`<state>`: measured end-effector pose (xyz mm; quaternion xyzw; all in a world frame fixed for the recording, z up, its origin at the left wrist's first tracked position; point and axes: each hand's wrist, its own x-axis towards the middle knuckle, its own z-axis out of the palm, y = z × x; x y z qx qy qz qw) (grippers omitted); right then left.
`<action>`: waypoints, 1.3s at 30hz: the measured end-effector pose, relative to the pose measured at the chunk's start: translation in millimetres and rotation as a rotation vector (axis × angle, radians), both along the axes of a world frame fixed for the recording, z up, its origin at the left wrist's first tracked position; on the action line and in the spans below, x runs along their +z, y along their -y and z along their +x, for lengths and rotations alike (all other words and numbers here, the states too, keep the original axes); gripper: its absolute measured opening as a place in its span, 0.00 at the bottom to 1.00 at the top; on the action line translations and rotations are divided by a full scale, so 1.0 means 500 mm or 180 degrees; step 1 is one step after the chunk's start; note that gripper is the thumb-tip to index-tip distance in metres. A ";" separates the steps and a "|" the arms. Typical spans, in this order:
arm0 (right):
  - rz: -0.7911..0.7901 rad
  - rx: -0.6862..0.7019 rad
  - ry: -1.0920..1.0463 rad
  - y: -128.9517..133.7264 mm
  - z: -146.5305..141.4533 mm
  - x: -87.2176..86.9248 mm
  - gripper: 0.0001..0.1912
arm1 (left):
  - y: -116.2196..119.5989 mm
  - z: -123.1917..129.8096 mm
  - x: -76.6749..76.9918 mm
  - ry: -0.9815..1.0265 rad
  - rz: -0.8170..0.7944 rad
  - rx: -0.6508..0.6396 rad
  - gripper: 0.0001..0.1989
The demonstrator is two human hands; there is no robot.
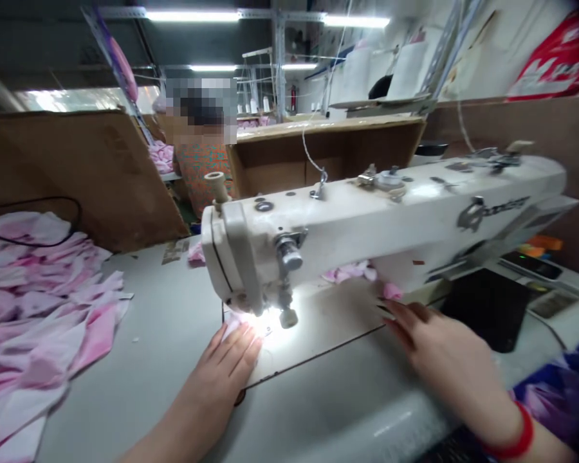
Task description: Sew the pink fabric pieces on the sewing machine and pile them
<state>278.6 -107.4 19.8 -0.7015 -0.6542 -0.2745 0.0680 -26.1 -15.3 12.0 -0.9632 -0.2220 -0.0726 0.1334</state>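
Observation:
My left hand (234,354) lies flat with fingers stretched out, its fingertips on a small piece of pale pink fabric (232,326) under the lit needle area of a white sewing machine (338,225). My right hand (444,354), with a red band at the wrist, is to the right of the needle, over the edge of the machine's bed plate (318,328). Its thumb and fingers are pinched together around something dark and thin, too blurred to name. Beyond its fingertips, pink fabric scraps (350,272) lie behind the bed, below the machine arm.
Pink and white fabric pieces (38,321) are heaped on the left of the table (139,373). Cardboard panels (72,173) stand behind. A black pad (485,308) and a phone-like device (531,265) lie at right. A person (202,167) is in the background. Thread cones (408,71) stand above.

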 end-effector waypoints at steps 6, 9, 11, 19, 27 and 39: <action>-0.0293 -0.0649 0.0305 0.038 0.122 -0.016 0.12 | -0.006 -0.002 -0.009 -0.0008 0.0061 0.0027 0.27; -0.0494 -0.0803 -0.0039 0.015 0.121 -0.008 0.14 | -0.003 0.000 0.001 0.0041 0.0062 -0.0017 0.27; -0.0603 -0.0723 -0.0645 0.001 0.108 0.005 0.15 | 0.010 0.004 0.019 0.0199 0.0025 -0.0067 0.26; -0.2351 0.1362 -0.4536 -0.015 -0.071 0.062 0.14 | 0.108 0.078 0.114 0.2048 -0.2573 0.0724 0.15; -0.2047 0.1661 -0.4028 -0.015 -0.161 0.080 0.14 | 0.104 0.044 0.104 0.3521 -0.4054 0.1628 0.11; -0.1515 0.1586 -0.3790 -0.014 -0.196 0.033 0.13 | 0.110 0.045 0.081 0.3421 -0.3295 0.1692 0.11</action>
